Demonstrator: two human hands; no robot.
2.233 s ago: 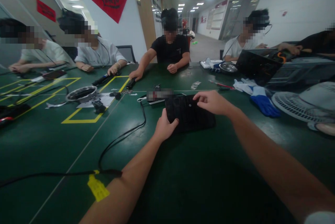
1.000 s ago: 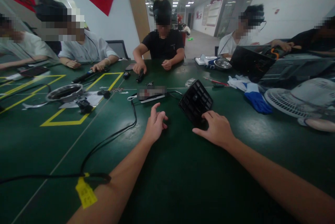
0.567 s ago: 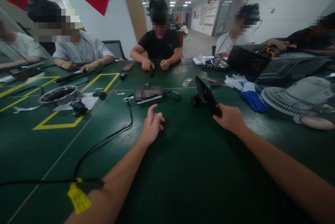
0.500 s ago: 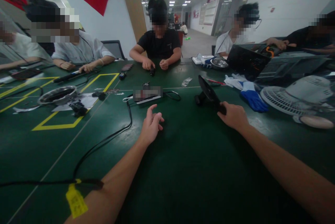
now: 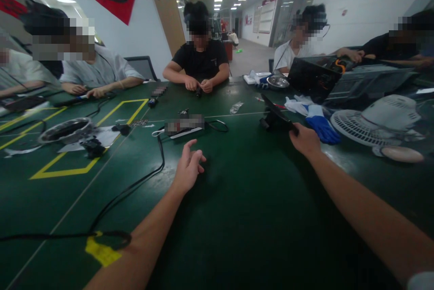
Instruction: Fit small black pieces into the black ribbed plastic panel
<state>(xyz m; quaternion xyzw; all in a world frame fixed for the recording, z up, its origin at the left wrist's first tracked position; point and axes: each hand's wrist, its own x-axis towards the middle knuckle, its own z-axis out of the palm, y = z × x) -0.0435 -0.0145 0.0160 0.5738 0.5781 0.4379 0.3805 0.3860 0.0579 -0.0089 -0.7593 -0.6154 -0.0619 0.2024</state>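
My right hand (image 5: 306,140) grips the near edge of a black flat panel (image 5: 276,111) that has a blocky piece on its underside. The panel is held tilted, at the table's right half; whether the blocky piece touches the table I cannot tell. Over the middle of the green table (image 5: 230,217) my left hand (image 5: 189,166) is empty, its fingers apart and slightly bent. Just beyond it lies a small box-like device (image 5: 185,125), partly blurred out, with a black cable (image 5: 162,154) running toward my left forearm. A yellow tag (image 5: 103,251) on the cable lies by that forearm.
To the right are blue-and-white gloves (image 5: 322,125), a white fan-like housing (image 5: 359,120) and a metal bowl (image 5: 278,81). A metal ring (image 5: 68,131) and small black parts (image 5: 93,147) sit on the left near yellow tape (image 5: 61,175). Several people work around the table.
The black panel has tipped flatter and moved a little to the right in my right hand. My left hand stays open; the whole view has shifted slightly.
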